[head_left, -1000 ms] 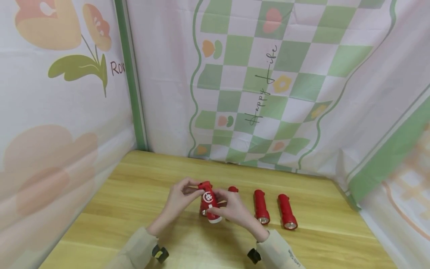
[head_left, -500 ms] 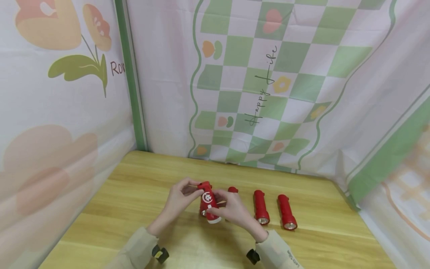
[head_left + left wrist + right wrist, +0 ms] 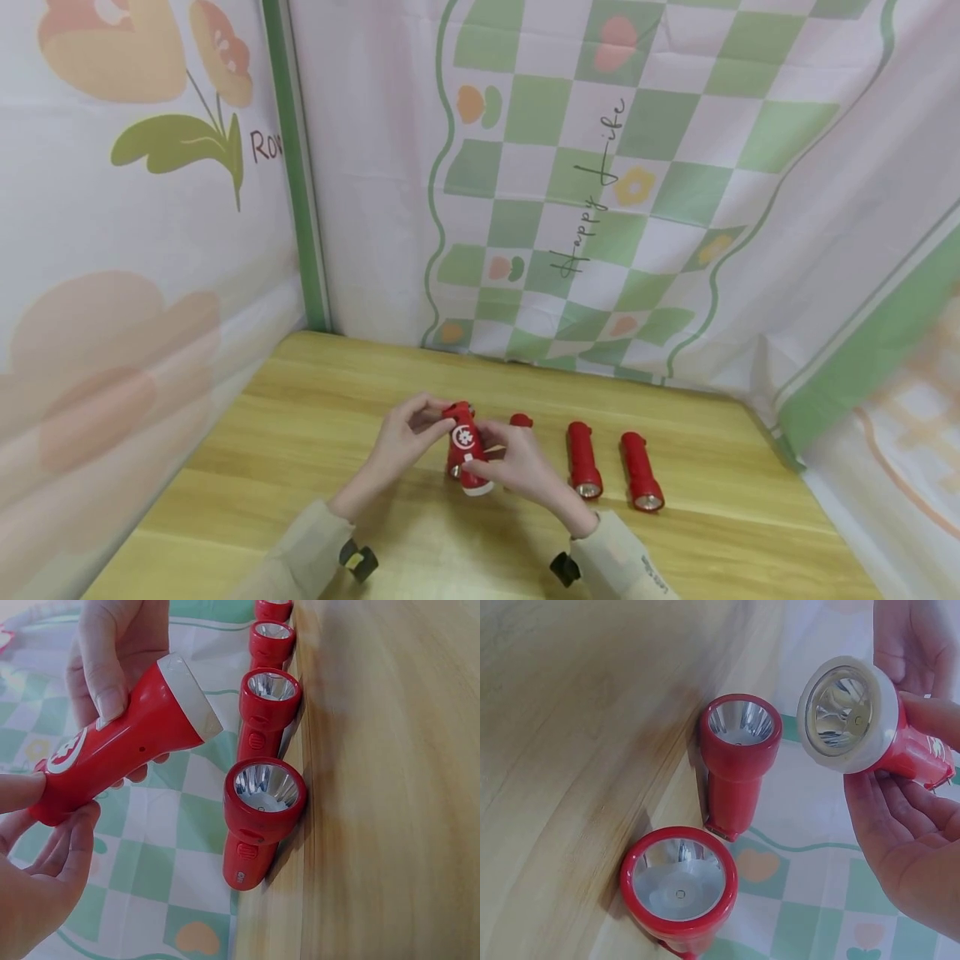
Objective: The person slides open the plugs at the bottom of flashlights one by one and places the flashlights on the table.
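A red flashlight with a white rim and a white round emblem is held in both hands, above the wooden table, lens end toward the person. My left hand pinches its tail end between thumb and fingers. My right hand grips the body near the head, the thumb lying along the upper side in the left wrist view. Thin metal prongs stick out at the tail in the right wrist view. Beneath it another red flashlight lies on the table, mostly hidden in the head view.
More all-red flashlights lie in a row to the right: one partly behind my right hand, then a second and a third. Printed curtains close in the wooden table at the back and sides.
Small grey prongs now show at the flashlight's tail, which were not visible before. Both hands keep nearly the same place and hold; the head view has shifted slightly.
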Motion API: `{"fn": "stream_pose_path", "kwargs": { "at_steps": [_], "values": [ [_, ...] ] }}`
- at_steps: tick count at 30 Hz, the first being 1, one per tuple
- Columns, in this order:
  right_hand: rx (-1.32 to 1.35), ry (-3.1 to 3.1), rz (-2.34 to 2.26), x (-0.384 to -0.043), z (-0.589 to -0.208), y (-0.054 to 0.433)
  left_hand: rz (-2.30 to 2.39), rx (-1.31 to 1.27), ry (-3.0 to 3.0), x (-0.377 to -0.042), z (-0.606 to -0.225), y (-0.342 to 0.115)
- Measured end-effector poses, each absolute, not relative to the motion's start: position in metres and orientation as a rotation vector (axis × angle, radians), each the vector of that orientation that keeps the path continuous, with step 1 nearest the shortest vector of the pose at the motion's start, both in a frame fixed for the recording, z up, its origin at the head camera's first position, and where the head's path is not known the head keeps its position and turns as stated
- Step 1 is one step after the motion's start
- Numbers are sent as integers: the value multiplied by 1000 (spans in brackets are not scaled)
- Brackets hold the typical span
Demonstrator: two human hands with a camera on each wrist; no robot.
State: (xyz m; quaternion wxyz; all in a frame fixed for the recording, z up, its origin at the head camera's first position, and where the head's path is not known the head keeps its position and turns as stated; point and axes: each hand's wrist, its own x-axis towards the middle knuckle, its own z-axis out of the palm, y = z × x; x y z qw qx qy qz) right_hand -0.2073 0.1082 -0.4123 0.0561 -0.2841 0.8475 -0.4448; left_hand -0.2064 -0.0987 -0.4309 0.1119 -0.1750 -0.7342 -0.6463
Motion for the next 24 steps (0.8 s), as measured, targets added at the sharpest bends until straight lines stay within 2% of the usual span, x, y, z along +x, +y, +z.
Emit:
{"fn": "stream_pose_path", "kwargs": {
  "at_steps": [12, 24],
  "values": [
    [-888, 2590, -1336, -209, -410, 110, -1904, -417, -2212, -206, -428, -95],
    [-885, 2593, -1344, -210, -407, 110, -1842, -511, -2209, -208, -424, -91]
  ]
}}
